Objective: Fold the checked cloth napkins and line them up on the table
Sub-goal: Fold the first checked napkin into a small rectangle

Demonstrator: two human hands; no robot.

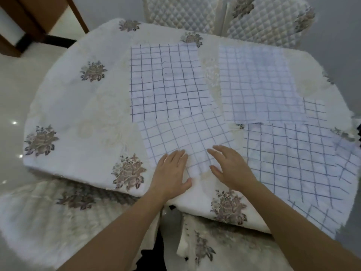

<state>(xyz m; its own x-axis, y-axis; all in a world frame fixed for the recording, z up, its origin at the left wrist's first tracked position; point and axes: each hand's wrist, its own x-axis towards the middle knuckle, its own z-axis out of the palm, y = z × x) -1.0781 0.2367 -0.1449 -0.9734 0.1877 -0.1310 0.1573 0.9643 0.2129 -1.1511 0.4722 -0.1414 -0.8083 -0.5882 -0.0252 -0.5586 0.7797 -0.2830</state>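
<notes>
Four white napkins with thin blue checks are spread on the surface, which is covered by a cream floral cloth. The near middle napkin is pressed flat under both hands, left and right, fingers spread, grasping nothing. No writing is seen.

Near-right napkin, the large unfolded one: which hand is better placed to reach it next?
The right hand, probably. It lies next to the large napkin, while the left hand sits farther off, across the napkin in front.
</notes>
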